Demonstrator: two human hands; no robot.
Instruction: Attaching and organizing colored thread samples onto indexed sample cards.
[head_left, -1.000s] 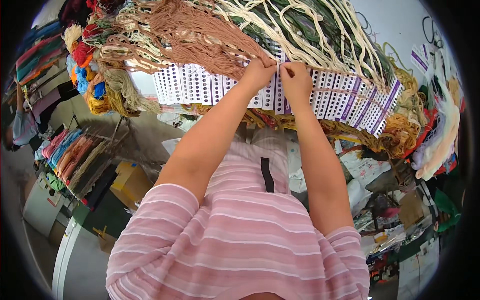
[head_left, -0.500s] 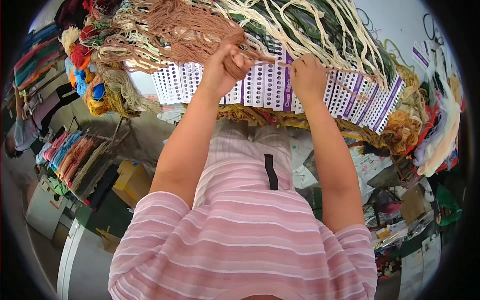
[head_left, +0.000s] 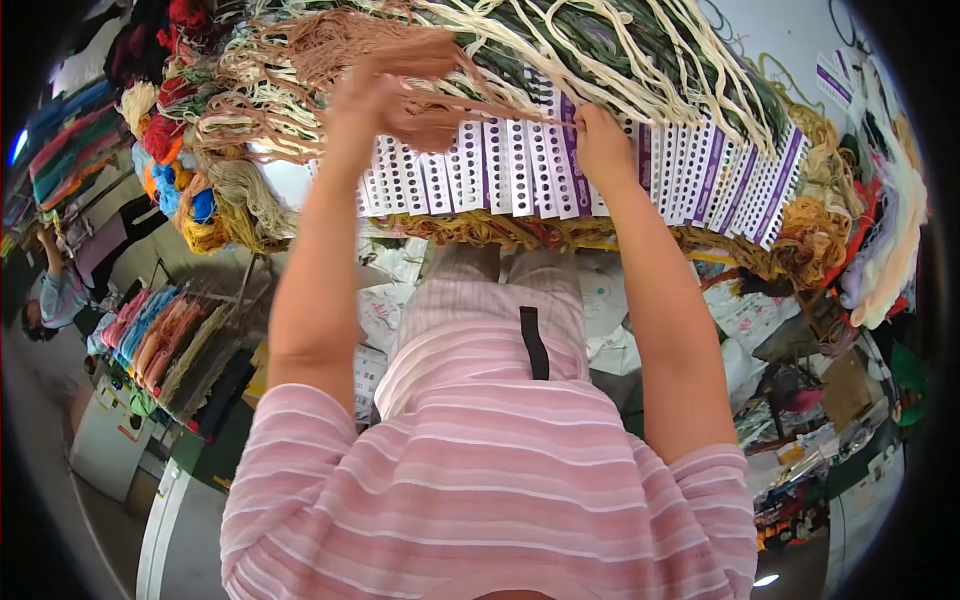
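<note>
Right hand (head_left: 603, 140) pinches a strand of brown yarn (head_left: 425, 55) over punched cards (head_left: 525, 165); left hand (head_left: 360, 105), at the bulk, is blurred, its grip undetermined. Hazard: uneven pull could tangle strands or drag cards askew. Pale tabletop (head_left: 785, 38) bears cream yarn (head_left: 660, 75); coloured hanks (head_left: 150, 335) line the room's left.

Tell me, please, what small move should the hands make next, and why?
Perhaps the left hand should draw the brown yarn gently leftward while the right hand steadies it over the cards. The strands run narrow to the right hand but spread loosely by the left hand, so a light pull might straighten them.
</note>
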